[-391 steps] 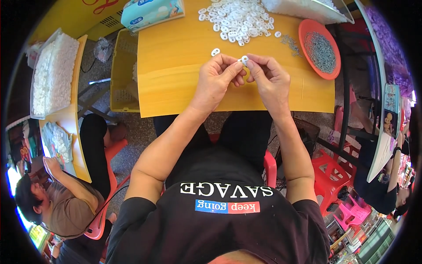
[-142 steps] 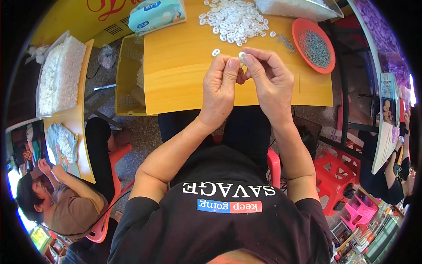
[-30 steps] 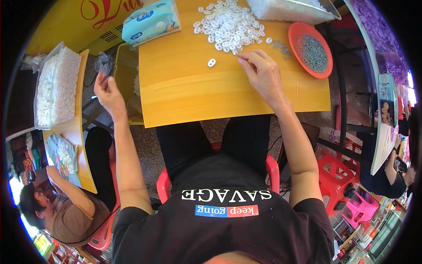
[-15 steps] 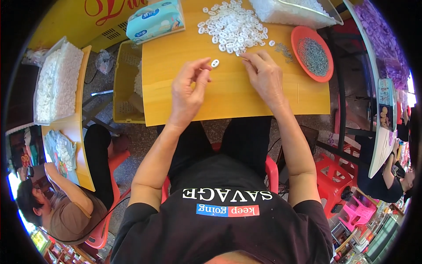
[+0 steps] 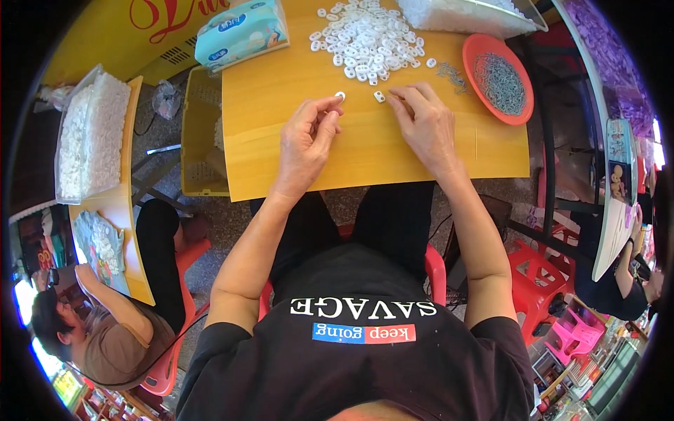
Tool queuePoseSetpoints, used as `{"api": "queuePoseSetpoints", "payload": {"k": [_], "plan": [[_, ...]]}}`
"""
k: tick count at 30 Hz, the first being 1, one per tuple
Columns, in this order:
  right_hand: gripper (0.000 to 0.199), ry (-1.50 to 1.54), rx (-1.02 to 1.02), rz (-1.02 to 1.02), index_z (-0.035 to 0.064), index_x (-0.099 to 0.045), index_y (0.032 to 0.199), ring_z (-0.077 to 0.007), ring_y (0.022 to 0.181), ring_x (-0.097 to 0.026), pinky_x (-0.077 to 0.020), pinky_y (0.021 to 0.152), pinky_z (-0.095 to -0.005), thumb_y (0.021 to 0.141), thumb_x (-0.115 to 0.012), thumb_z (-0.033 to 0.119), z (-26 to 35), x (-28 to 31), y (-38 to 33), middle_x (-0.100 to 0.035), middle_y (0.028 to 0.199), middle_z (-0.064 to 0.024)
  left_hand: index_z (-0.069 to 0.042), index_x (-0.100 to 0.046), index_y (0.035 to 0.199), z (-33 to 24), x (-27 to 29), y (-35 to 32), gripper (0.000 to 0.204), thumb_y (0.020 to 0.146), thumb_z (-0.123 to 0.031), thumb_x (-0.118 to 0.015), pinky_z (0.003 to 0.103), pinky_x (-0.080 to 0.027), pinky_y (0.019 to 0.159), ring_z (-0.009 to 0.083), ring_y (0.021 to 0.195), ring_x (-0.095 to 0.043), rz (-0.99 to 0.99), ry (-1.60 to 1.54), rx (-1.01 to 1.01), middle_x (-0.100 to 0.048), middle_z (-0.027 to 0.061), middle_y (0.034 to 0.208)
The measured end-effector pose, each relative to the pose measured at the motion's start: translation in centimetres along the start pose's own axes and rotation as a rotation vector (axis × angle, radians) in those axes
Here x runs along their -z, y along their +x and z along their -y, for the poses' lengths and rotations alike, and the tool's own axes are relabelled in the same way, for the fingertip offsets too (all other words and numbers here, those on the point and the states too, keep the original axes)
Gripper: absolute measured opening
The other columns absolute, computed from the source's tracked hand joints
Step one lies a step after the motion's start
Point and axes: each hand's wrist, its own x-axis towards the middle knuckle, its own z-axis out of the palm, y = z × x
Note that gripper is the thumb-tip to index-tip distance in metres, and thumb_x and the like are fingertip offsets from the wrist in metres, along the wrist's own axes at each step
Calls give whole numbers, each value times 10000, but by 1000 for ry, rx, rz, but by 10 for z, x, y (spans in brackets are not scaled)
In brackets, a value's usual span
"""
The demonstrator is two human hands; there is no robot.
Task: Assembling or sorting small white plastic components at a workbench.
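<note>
My left hand (image 5: 309, 137) rests on the yellow table (image 5: 281, 133), its fingertips at a small white plastic ring piece (image 5: 340, 95); whether it grips the piece is unclear. My right hand (image 5: 425, 123) lies flat beside it, its fingertips next to another small white piece (image 5: 380, 97). Just beyond both hands lies a heap of several white plastic pieces (image 5: 368, 42). To the right stands a round orange dish (image 5: 498, 78) filled with small metal parts.
A tissue pack (image 5: 241, 31) lies at the table's far left, a clear bag of white pieces (image 5: 470, 14) at the far edge. A yellow crate (image 5: 200, 140) stands left of the table. A person (image 5: 105, 330) sits lower left at another table with trays of white pieces (image 5: 91, 137). Red stools (image 5: 537, 277) stand right.
My left hand came back from the crate at the left onto the table, reaching forward to the loose white piece. My right hand stayed near the heap.
</note>
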Motion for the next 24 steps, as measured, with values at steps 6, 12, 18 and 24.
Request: {"api": "queuePoseSetpoints", "payload": {"k": [6,12,18,24], "plan": [[100,-73,61,30,106,-695,907,-313,727,-652,-521,629,-406,841,-699,182,4,-7,5,-643,904,-90,5,-632,1112,2,-4,0,191,929,-6,-579,228,-474,634,98,700,-574,9,27,-26,-620,57,898],[134,56,49,33,52,-675,970,-214,687,-652,-503,602,-333,852,-697,112,3,-9,0,-663,842,-71,-5,-630,1097,-7,-14,2,193,911,18,-586,244,-484,645,130,713,-586,58,121,-93,-616,79,913],[170,922,-515,109,-19,-649,993,-72,726,-608,-496,625,-232,902,-671,124,9,6,-10,-684,868,-56,-14,-623,1152,-15,-37,12,287,874,56,-621,273,-517,752,167,863,-634,140,255,-361,-620,109,1068],[230,1030,-569,-1,-43,-646,1094,-73,750,-610,-495,649,-210,926,-653,113,19,24,-22,-674,892,-47,-21,-634,1092,-21,-59,11,296,811,55,-686,313,-535,729,223,865,-641,128,211,-319,-610,128,1046]]}}
